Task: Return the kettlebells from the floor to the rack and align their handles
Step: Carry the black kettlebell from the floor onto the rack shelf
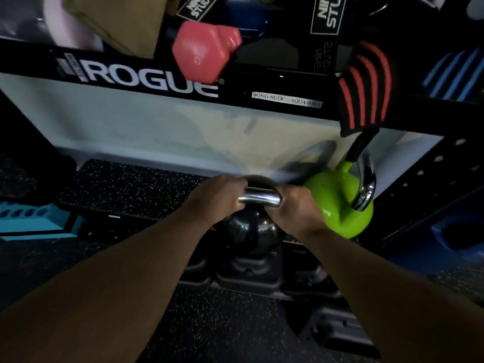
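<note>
A dark glossy kettlebell (251, 233) with a chrome handle (259, 199) hangs at the front edge of the rack's low speckled shelf (131, 187). My left hand (217, 197) grips the handle's left end and my right hand (293, 208) grips its right end. The bell's underside is hidden, so I cannot tell whether it rests on the shelf. Just to its right a lime-green kettlebell (337, 203) stands on the shelf, its chrome handle (366, 184) turned edge-on toward the right.
Above runs the black rack beam (152, 79) marked ROGUE, carrying a pink dumbbell (207, 51) and a black-and-red striped wrap (364, 85) hanging down. A perforated rack upright (429, 179) stands right. A teal block (34, 221) lies left. Dark grey dumbbells (248, 273) sit on the floor below.
</note>
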Motion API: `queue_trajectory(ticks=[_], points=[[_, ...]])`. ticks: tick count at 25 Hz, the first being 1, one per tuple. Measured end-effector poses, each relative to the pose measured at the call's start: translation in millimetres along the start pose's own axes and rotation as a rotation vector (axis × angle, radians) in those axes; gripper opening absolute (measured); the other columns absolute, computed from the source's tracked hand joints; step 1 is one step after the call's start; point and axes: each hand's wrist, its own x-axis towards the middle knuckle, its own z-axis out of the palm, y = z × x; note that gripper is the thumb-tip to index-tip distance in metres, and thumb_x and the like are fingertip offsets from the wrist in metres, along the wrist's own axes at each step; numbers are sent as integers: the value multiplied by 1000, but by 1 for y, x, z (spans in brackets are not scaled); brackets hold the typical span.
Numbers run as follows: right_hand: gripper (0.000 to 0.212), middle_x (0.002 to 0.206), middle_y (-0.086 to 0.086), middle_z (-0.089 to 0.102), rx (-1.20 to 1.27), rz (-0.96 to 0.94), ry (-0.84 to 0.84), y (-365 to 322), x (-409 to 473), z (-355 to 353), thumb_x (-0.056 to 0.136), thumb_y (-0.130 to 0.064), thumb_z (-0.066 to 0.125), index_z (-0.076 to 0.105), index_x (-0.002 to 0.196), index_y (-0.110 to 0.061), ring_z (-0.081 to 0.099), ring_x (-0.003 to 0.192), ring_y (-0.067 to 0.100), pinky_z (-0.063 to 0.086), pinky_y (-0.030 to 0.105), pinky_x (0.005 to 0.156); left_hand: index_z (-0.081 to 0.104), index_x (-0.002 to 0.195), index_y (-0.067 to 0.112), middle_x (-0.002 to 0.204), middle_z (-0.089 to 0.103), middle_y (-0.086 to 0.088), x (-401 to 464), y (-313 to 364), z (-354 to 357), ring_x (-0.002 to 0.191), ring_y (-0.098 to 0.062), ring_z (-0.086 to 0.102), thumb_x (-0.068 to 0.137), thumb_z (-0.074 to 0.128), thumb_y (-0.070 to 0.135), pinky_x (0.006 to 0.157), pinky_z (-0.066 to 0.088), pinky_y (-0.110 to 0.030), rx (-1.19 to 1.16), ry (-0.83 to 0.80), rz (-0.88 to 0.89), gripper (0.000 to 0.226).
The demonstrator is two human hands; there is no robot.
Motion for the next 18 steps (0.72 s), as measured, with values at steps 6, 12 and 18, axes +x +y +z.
queue_trajectory(ticks=[6,12,18], points=[[18,77,14,72,47,67,-86,30,59,16,74,-11,68,71,91,-11,66,72,31,41,26,60,67,103,15,71,59,6,65,-14,12,57,-8,52,80,74,9,54,43,-26,-129,62,-40,25],[12,74,11,67,103,143,-145,42,82,17,77,-10,68,67,89,-8,60,63,24,38,24,52,65,92,13,77,62,-1,96,-19,18,65,-20,60,81,74,15,58,41,-30,-140,66,-105,14],[17,73,5,61,67,122,-182,47,93,21,76,-14,67,62,91,-10,62,69,27,34,20,50,57,88,18,76,60,1,104,-29,22,66,-19,60,82,73,19,55,40,-29,-172,42,-120,16]])
